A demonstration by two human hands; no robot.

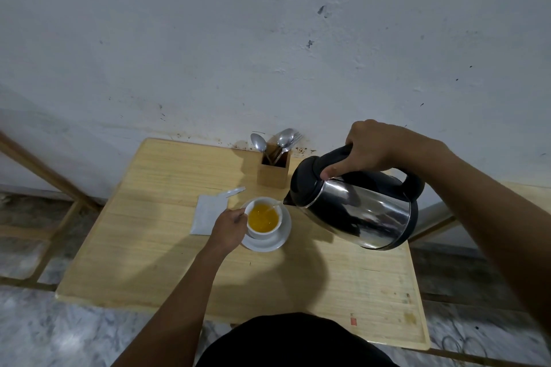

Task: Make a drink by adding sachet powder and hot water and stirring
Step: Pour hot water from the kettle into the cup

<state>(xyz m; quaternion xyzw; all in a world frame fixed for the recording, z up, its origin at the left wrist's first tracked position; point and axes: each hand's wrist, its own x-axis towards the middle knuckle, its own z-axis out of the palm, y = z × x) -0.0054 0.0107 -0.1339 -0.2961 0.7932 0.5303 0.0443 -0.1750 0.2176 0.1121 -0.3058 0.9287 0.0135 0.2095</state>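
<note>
A white cup (262, 233) holding orange-yellow liquid stands on a white saucer (268, 244) near the middle of the wooden table (149, 262). My left hand (229, 225) grips the cup's left side. My right hand (369, 149) is closed on the black handle of a steel kettle (357, 211), which is tilted left with its spout over the cup's right rim. A thin stream of water falls into the liquid. The opened white sachet (207, 214) lies flat left of the cup, and its torn-off strip (234, 192) rests just behind it.
A wooden holder (272, 174) with spoons and a fork stands at the table's back edge against the white wall (268, 39). Wooden frame bars (44, 176) run along the left. Marble floor (44, 331) surrounds the table.
</note>
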